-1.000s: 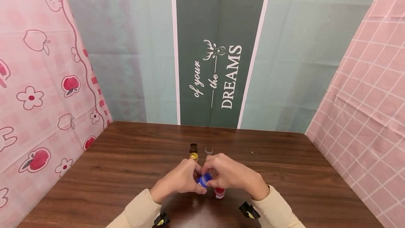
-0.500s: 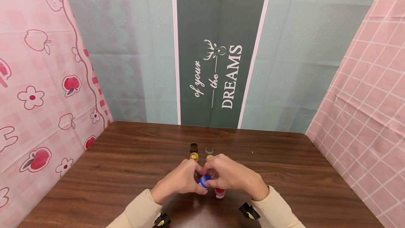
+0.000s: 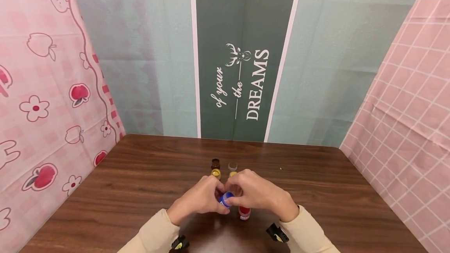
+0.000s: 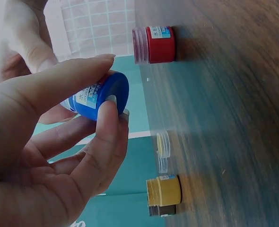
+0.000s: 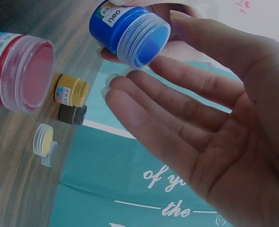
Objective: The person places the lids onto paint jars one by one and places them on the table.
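Observation:
My left hand (image 3: pixel 201 197) grips a small blue paint jar (image 4: pixel 101 97) between thumb and fingers, holding it tilted above the table. A clear screw lid (image 5: pixel 144 40) sits on the jar and faces my right hand (image 3: pixel 258 192). The right thumb and forefinger lie spread on either side of that lid, fingertips right at its rim, while the other fingers extend loosely below. Close under the right hand stands a red paint jar (image 3: pixel 244 212) with its clear lid (image 5: pixel 31 73) on.
Farther back stand a lidless yellow paint jar (image 3: pixel 216 174) and a dark paint jar (image 3: pixel 215 163) behind it. To their right lie two loose clear lids, one yellow-stained (image 5: pixel 44 139) and one plainer (image 3: pixel 232 166). Wood-grain table (image 3: pixel 154 167) meets hanging curtains at the back.
The right thumb and forefinger have spread apart around the lid, so more of the blue jar's top shows. The left hand and the other jars stay in place.

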The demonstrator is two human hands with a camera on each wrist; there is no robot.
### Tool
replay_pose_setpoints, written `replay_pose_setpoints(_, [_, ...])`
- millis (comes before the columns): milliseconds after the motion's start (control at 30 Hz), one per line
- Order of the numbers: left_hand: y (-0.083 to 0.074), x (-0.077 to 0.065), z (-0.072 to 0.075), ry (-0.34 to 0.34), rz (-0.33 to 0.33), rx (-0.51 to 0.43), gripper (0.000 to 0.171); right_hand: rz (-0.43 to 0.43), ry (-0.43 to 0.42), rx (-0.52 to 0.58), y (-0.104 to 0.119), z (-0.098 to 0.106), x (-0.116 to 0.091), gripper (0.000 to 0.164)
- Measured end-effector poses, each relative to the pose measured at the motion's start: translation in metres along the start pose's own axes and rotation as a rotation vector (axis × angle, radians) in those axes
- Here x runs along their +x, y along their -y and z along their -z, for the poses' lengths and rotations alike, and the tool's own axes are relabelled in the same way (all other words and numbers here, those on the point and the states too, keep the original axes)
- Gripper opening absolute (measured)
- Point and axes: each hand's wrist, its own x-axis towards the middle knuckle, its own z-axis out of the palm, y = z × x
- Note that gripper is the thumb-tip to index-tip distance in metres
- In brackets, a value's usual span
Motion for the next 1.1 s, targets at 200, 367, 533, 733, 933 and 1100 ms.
replay_pose_setpoints(200, [0.0019, -0.0003, 0.0051, -0.025, 0.03, 0.011, 0.02, 0.106, -0.054, -0.075, -0.0034, 0.0014, -0.0023, 0.026])
replay_pose_setpoints(367, [0.002, -0.0005, 0.007, -0.048, 0.023, 0.029, 0.022, 0.156, -0.075, -0.064, -0.0062, -0.0013, -0.0008, 0.029])
replay_pose_setpoints(533, [0.0003, -0.0005, 0.0082, -0.049, 0.018, 0.019, 0.021, 0.179, -0.082, -0.005, -0.0083, -0.0041, 0.0015, 0.023])
replay_pose_setpoints(733, [-0.0008, -0.0009, 0.009, -0.043, 0.023, 0.008, 0.021, 0.152, -0.067, 0.046, -0.0086, -0.0046, 0.0016, 0.02])
replay_pose_setpoints(933, [-0.0014, -0.0007, 0.0082, -0.044, 0.016, 0.024, 0.021, 0.122, -0.078, 0.034, -0.0078, -0.0042, 0.0009, 0.015])
replay_pose_setpoints(1100, [-0.0024, -0.0012, 0.0073, -0.035, 0.009, 0.014, 0.019, 0.075, -0.071, 0.029, -0.0073, -0.0043, 0.0017, 0.012])
